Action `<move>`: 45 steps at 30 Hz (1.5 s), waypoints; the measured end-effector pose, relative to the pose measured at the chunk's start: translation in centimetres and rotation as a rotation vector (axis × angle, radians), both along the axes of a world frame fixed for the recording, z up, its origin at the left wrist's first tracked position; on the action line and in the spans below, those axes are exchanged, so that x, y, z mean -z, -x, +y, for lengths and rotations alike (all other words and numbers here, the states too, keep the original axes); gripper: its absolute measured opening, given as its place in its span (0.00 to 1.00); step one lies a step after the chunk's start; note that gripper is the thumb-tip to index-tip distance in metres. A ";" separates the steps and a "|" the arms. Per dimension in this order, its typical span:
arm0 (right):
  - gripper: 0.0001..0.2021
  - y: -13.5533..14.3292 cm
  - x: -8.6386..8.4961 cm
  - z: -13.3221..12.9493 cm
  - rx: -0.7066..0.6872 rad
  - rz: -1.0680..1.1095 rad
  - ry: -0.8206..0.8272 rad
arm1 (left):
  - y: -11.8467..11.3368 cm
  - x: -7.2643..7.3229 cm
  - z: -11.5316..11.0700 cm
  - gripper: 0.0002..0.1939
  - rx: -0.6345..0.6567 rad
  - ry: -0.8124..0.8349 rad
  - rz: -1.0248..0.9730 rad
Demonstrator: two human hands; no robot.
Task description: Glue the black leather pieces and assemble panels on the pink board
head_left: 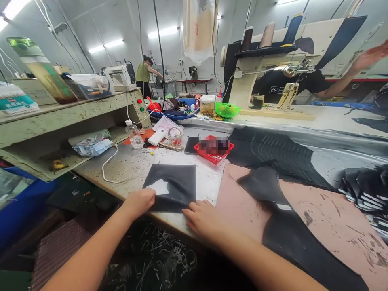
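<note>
A square piece of smooth black leather-like material (182, 178) lies at the table's front edge, with a wrinkle across its middle. On its left part sits a small white angular patch (158, 187); whether it is attached I cannot make out. My left hand (141, 203) is closed at the piece's left edge, thumb side against the patch. At the lower right corner, my right hand (202, 216) has its fingers curled onto the black material. Curved black cut pieces (291, 218) spread over a pink board (239, 190) to the right.
Behind the piece are a red basket (212, 157), a phone (191, 145), a clear bottle (134, 135) and a white cable (104, 169). A sewing machine (242, 81) stands at the back right, a person's arm (342, 79) beyond it. Another person (144, 74) stands far back.
</note>
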State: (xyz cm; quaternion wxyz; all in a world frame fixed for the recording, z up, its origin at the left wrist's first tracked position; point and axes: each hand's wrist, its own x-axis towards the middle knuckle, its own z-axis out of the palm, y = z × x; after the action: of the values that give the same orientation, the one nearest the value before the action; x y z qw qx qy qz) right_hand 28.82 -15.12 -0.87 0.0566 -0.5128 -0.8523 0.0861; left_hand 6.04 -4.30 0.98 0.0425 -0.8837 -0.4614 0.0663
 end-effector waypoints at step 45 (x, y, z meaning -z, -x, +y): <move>0.06 -12.3 -4.9 -18.7 0.424 0.922 -0.341 | -20.6 -3.0 -19.7 0.11 -0.122 1.240 -1.410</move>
State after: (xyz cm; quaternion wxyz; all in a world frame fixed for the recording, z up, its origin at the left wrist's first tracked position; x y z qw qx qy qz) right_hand 41.07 -33.81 4.03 0.5238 -0.5663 -0.6186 0.1495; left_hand 26.68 -23.97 3.99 -0.7284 -0.5593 -0.3084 -0.2479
